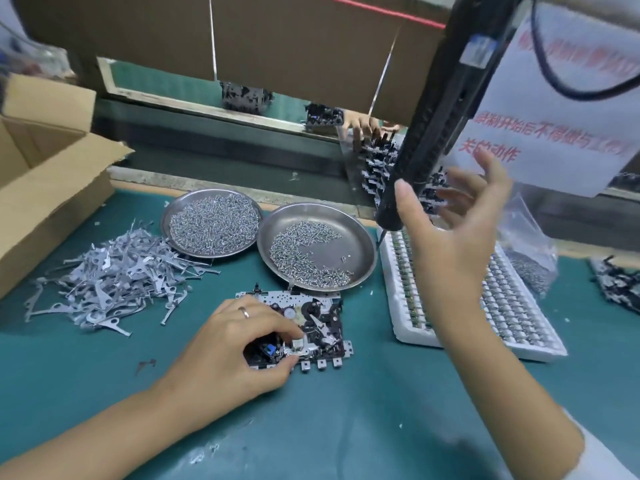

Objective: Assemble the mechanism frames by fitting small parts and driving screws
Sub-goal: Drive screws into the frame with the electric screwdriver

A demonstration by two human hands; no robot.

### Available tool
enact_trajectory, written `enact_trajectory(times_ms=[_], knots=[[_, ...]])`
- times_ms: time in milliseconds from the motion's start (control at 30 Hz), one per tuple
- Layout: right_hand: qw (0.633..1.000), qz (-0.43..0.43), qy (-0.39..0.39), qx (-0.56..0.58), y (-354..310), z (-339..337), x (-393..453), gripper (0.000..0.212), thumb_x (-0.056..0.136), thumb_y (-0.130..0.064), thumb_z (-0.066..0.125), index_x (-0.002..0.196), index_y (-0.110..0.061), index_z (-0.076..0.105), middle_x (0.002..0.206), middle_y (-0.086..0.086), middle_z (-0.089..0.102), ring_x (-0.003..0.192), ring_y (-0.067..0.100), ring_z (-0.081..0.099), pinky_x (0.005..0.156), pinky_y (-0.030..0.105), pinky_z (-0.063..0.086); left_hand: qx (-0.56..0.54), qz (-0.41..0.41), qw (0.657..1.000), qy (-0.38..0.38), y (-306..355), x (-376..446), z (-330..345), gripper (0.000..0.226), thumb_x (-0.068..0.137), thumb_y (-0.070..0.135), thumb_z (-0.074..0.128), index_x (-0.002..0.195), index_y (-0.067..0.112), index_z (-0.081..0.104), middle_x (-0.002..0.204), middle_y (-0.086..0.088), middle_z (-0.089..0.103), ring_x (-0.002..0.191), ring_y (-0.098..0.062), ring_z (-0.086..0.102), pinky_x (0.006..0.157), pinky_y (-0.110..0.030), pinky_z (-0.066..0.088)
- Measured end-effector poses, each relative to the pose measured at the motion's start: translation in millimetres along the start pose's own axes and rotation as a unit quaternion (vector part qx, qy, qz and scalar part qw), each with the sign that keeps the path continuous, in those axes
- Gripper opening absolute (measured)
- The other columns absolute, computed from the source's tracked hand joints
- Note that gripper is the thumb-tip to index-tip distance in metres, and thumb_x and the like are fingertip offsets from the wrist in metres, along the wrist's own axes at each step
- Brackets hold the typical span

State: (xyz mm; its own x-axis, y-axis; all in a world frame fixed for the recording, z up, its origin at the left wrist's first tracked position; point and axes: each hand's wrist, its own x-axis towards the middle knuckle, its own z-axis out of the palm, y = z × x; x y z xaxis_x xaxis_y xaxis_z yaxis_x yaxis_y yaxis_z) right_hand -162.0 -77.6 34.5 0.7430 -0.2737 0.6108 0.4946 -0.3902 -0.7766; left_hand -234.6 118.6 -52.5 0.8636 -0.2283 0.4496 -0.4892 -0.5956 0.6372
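Steadying the mechanism frame (304, 327) on the green mat, the left hand (228, 355) pinches a small part in place; the right hand (450, 230), fingers spread, reaches for the hanging screwdriver (426, 133). Keeping the frame pinned should help.

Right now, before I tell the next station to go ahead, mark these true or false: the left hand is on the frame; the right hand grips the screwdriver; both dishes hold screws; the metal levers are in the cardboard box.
1. The left hand is on the mechanism frame. True: its fingertips pinch a small part on it.
2. The right hand grips the electric screwdriver. False: its fingers are spread open beside the hanging tool.
3. Both steel dishes hold screws. True: the left dish is fuller than the right dish.
4. The metal levers are in the cardboard box. False: they lie piled on the green mat.
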Motion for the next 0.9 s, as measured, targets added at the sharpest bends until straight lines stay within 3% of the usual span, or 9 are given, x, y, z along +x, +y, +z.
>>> enact_trajectory(times_ms=[100, 234, 300, 434, 534, 667, 767, 901], knots=[[0.998, 0.015, -0.052, 0.029, -15.2, 12.9, 32.8, 0.084, 0.081, -0.035, 0.073, 0.146, -0.025, 0.02, 0.117, -0.003, 0.059, 0.108, 0.006, 0.057, 0.1, 0.036, 0.044, -0.008, -0.001, 1.0, 0.007, -1.3, -0.1, 0.7, 0.022, 0.068, 0.045, 0.064, 0.084, 0.033, 0.071, 0.08, 0.027, 0.063, 0.085, 0.004, 0.056, 0.087, -0.025, 0.039], [0.996, -0.011, -0.029, 0.09, -27.7, 31.6, 41.5, 0.062, 0.088, -0.017, 0.067, 0.137, -0.016, 0.03, 0.099, -0.009, 0.059, 0.088, -0.001, 0.061, 0.077, 0.014, 0.05, -0.014, -0.007, 1.0, 0.007, -2.6, -0.3, 1.2, 0.021, 0.067, 0.046, 0.065, 0.085, 0.037, 0.07, 0.079, 0.025, 0.065, 0.085, 0.006, 0.054, 0.084, -0.025, 0.041], [0.993, -0.013, -0.022, 0.119, -32.0, 37.3, 34.7, 0.049, 0.09, -0.013, 0.063, 0.13, -0.018, 0.034, 0.092, -0.008, 0.056, 0.078, -0.002, 0.059, 0.067, 0.011, 0.048, -0.015, -0.01, 1.0, 0.006, -3.4, -1.5, 1.4, 0.021, 0.066, 0.046, 0.065, 0.085, 0.037, 0.07, 0.079, 0.025, 0.065, 0.085, 0.005, 0.054, 0.084, -0.024, 0.041], [0.976, 0.012, -0.071, 0.204, -38.3, 39.9, 3.9, 0.03, 0.088, -0.015, 0.063, 0.11, -0.02, 0.044, 0.081, 0.015, 0.055, 0.061, 0.026, 0.056, 0.054, 0.033, 0.05, -0.021, -0.025, 0.999, 0.003, -3.3, -3.6, 0.8, 0.02, 0.066, 0.047, 0.067, 0.085, 0.039, 0.07, 0.079, 0.027, 0.064, 0.087, 0.004, 0.055, 0.089, -0.021, 0.039], [0.95, 0.038, -0.107, 0.291, -39.1, 37.2, -22.3, 0.02, 0.087, -0.014, 0.064, 0.092, -0.015, 0.045, 0.066, 0.007, 0.052, 0.043, 0.021, 0.05, 0.045, 0.026, 0.043, -0.015, -0.03, 0.999, -0.001, -1.7, -2.9, 1.0, 0.02, 0.065, 0.035, 0.075, 0.085, 0.032, 0.074, 0.079, 0.027, 0.063, 0.085, 0.003, 0.054, 0.089, -0.024, 0.039], [0.921, 0.06, -0.123, 0.365, -40.2, 38.9, -45.8, 0.024, 0.082, -0.019, 0.064, 0.088, -0.011, 0.041, 0.053, 0.004, 0.048, 0.035, 0.023, 0.045, 0.042, 0.024, 0.039, -0.013, -0.028, 1.0, 0.002, 0.6, -1.5, 0.6, 0.021, 0.064, 0.028, 0.076, 0.083, 0.033, 0.071, 0.079, 0.026, 0.062, 0.084, 0.0, 0.055, 0.088, -0.027, 0.04], [0.917, 0.071, -0.115, 0.375, -39.0, 42.2, -54.5, 0.026, 0.083, -0.016, 0.065, 0.087, -0.008, 0.04, 0.051, 0.007, 0.045, 0.034, 0.023, 0.042, 0.041, 0.023, 0.037, -0.016, -0.02, 1.0, 0.006, 2.0, -1.8, 0.6, 0.026, 0.063, 0.025, 0.076, 0.082, 0.038, 0.064, 0.079, 0.031, 0.056, 0.081, -0.002, 0.054, 0.085, -0.028, 0.041], [0.919, 0.074, -0.109, 0.371, -38.3, 45.0, -58.2, 0.019, 0.086, -0.01, 0.058, 0.09, -0.006, 0.04, 0.051, 0.008, 0.044, 0.033, 0.024, 0.042, 0.04, 0.023, 0.036, -0.007, -0.015, 1.0, 0.009, 0.4, -1.9, 1.7, 0.016, 0.065, 0.025, 0.075, 0.08, 0.023, 0.073, 0.077, 0.028, 0.058, 0.08, -0.006, 0.054, 0.083, -0.032, 0.044]])
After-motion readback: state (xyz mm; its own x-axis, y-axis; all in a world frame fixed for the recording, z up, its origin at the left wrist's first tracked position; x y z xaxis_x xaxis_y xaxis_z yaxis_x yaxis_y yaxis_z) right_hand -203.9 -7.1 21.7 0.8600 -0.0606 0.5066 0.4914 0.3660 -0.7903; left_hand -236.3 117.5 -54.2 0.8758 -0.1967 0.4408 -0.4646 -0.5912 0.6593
